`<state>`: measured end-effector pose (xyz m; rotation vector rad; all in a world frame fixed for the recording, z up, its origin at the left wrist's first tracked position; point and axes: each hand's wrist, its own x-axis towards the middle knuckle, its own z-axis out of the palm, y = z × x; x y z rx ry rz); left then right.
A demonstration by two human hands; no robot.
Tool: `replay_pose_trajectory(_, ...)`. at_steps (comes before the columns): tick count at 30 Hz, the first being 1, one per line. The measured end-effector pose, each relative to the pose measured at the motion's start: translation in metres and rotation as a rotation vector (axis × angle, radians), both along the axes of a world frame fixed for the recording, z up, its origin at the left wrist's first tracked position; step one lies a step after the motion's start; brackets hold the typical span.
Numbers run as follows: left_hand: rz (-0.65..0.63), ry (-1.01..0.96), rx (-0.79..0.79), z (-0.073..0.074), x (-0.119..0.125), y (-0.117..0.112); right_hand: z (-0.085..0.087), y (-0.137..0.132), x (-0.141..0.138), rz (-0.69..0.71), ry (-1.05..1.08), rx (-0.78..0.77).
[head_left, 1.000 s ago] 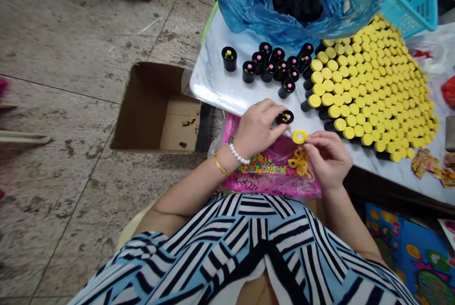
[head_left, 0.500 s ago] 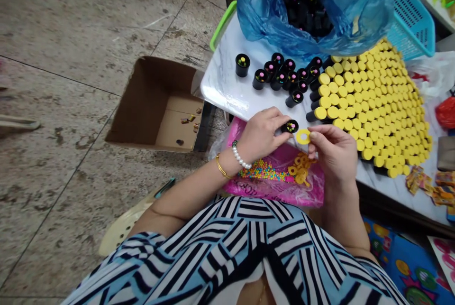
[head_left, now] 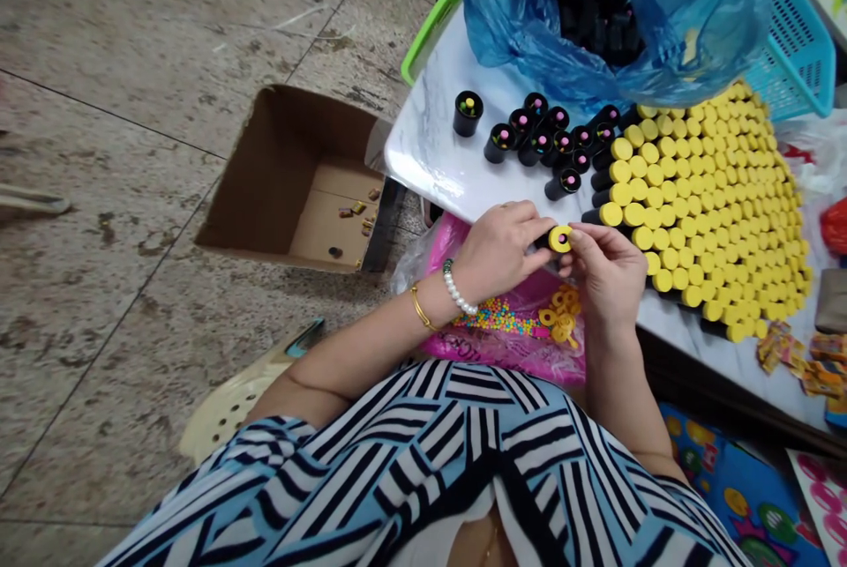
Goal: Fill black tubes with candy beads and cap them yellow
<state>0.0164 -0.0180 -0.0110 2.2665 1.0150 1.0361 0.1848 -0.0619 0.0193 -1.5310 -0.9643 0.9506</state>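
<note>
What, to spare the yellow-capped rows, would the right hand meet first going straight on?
The right hand would meet the yellow plastic ring on the black tube first, and seems to touch it.

White marble-pattern tabletop point(head_left: 437, 152). On it: close-packed block of black cylinders with yellow caps point(head_left: 701, 197); loose group of upright black cylinders with coloured beads on top point(head_left: 499, 144); blue plastic bag point(head_left: 701, 3) filled with more; blue perforated plastic basket point(head_left: 794, 47), partly behind the bag; printed wrappers point(head_left: 781, 348) near the right edge.

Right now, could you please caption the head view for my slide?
Left hand holds a black tube while right hand sets a yellow ring on its end, beside rows of yellow-capped tubes.
</note>
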Motion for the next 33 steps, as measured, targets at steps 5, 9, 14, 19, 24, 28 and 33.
replay_pose_trajectory(5, 0.009, 0.018, -0.001, 0.0, -0.001, -0.001, -0.004, -0.001, 0.001, 0.038, -0.077, 0.007)
replay_pose_trajectory(9, -0.043, 0.032, -0.075, 0.011, -0.007, -0.003, -0.004, -0.001, 0.001, 0.061, -0.123, 0.005)
replay_pose_trajectory(14, -0.141, -0.199, -0.486, 0.028, -0.005, -0.004, 0.004, 0.0, 0.003, 0.133, -0.102, -0.038)
replay_pose_trajectory(19, -0.211, -0.474, -0.869, 0.024, 0.01, -0.004, 0.01, 0.002, 0.003, 0.16, -0.167, -0.055)
replay_pose_trajectory(24, -0.15, -0.381, -0.746, 0.01, 0.013, -0.014, 0.002, -0.001, 0.003, 0.166, -0.16, -0.012)
replay_pose_trajectory(28, 0.009, -0.186, -0.246, 0.006, 0.01, -0.019, 0.0, 0.0, 0.006, 0.155, -0.151, 0.002)
replay_pose_trajectory(33, 0.096, -0.03, -0.018, 0.008, 0.013, -0.019, -0.003, -0.006, 0.012, 0.156, 0.016, 0.015)
